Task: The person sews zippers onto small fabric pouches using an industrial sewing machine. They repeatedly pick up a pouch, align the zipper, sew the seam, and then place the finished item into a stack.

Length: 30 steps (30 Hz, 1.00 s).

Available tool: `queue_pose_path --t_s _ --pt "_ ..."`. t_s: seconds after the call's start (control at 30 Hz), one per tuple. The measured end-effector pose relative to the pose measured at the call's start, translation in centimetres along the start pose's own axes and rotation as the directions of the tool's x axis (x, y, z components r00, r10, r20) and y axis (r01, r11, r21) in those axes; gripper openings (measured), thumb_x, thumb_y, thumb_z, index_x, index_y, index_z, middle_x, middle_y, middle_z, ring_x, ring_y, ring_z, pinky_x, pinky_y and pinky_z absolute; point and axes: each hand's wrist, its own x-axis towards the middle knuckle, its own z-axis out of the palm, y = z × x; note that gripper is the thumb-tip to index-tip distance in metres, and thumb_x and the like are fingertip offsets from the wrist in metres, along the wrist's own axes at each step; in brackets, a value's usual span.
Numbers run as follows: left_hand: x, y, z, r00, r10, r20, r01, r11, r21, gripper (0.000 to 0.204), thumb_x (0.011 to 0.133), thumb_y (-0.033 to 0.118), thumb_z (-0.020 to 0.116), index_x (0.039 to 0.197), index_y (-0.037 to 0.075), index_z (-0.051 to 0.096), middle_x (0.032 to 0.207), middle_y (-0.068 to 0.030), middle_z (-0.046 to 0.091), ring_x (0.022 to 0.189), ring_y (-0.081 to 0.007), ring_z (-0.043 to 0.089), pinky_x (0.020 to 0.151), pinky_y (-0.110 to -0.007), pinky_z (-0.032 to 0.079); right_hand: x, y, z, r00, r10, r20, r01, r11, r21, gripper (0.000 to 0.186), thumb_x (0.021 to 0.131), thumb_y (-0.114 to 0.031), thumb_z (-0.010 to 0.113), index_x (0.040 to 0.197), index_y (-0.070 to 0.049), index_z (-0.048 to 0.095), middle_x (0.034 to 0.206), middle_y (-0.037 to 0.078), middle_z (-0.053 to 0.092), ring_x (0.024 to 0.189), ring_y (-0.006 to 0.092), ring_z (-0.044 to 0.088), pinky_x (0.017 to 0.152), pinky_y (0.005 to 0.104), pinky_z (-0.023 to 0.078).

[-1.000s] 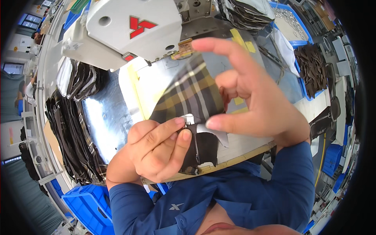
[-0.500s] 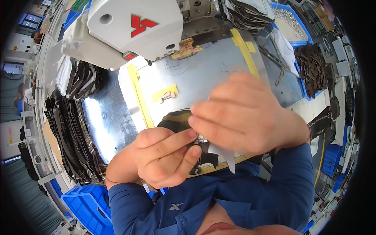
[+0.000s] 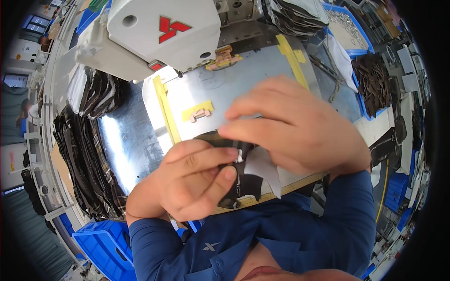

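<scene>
My left hand (image 3: 197,180) is closed, forefinger and thumb pinching at a small shiny metal piece (image 3: 240,156) and the dark strip beside it. Above, my right hand (image 3: 297,126) is bent over the work, slightly blurred. The dark strip (image 3: 242,145) runs up under its lower fingertips, which seem to grip it; the exact contact is hidden. Beneath both hands lies a dark striped cloth piece (image 3: 211,138) at the plate's near edge. A white flap (image 3: 263,169) hangs out below my right hand.
A white sewing machine head (image 3: 161,35) stands ahead over a metal plate (image 3: 187,89) with yellow tape (image 3: 166,110). Stacked dark cloth pieces (image 3: 84,164) lie left. Blue bins at right hold metal rings (image 3: 347,28) and dark strips (image 3: 372,82). A blue crate (image 3: 105,250) stands lower left.
My right hand has drawn up and slightly away from my left, uncovering the dark strip and metal piece. The white flap has shifted up. My left hand has moved slightly.
</scene>
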Motion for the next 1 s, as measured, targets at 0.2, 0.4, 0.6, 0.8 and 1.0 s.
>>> queue_pose_path --t_s 0.2,0.4,0.6,0.8,1.0 --pt "-0.2 -0.9 1.1 0.991 0.023 -0.129 -0.024 1.000 -0.003 0.024 0.075 -0.003 0.077 0.098 -0.010 0.071 0.087 -0.0129 0.064 0.094 -0.0387 0.076 0.074 -0.046 0.061 -0.5 -0.4 -0.3 1.000 -0.025 0.008 0.024 0.996 0.084 0.031 0.075 -0.006 0.075 0.106 -0.001 0.075 0.105 0.012 0.073 0.084 0.0315 0.069 0.072 0.0420 0.054" --pt "0.8 -0.2 -0.9 0.987 -0.112 -0.115 0.109 0.994 -0.029 0.025 0.078 0.013 0.086 0.094 -0.001 0.074 0.090 -0.0111 0.066 0.089 -0.0333 0.075 0.070 -0.042 0.060 -0.9 0.2 0.2 0.986 -0.165 -0.028 0.165 0.986 -0.008 0.019 0.078 -0.009 0.078 0.095 0.000 0.075 0.094 0.012 0.072 0.076 0.0282 0.069 0.062 0.0367 0.053" --pt "1.8 0.3 -3.8 0.829 -0.557 -0.051 0.518 0.800 -0.304 0.031 0.066 0.025 0.091 0.082 0.001 0.079 0.091 -0.0170 0.076 0.078 -0.0282 0.074 0.069 -0.035 0.058 -0.8 -0.1 0.4 0.969 -0.231 -0.092 0.231 0.973 -0.001 0.016 0.077 -0.009 0.079 0.090 -0.001 0.074 0.089 0.011 0.073 0.072 0.0241 0.068 0.058 0.0355 0.050" --pt "2.0 0.4 -2.8 0.882 -0.463 -0.085 0.442 0.877 -0.191 0.021 0.064 0.003 0.086 0.084 0.003 0.082 0.094 -0.0140 0.075 0.082 -0.0269 0.073 0.071 -0.035 0.057 -0.9 -0.1 1.1 0.953 -0.269 -0.139 0.268 0.963 -0.026 0.013 0.078 -0.006 0.080 0.088 -0.001 0.073 0.088 0.012 0.074 0.071 0.0229 0.068 0.056 0.0342 0.048" --pt "1.4 -0.3 -2.3 0.976 -0.201 -0.087 0.207 0.976 0.070 0.034 0.061 0.007 0.080 0.094 0.003 0.082 0.105 -0.0111 0.074 0.088 -0.0260 0.072 0.069 -0.034 0.057 -0.9 -0.1 1.5 0.948 -0.279 -0.156 0.280 0.960 -0.016 0.013 0.078 -0.006 0.081 0.087 -0.001 0.073 0.088 0.011 0.074 0.070 0.0222 0.067 0.057 0.0335 0.048"
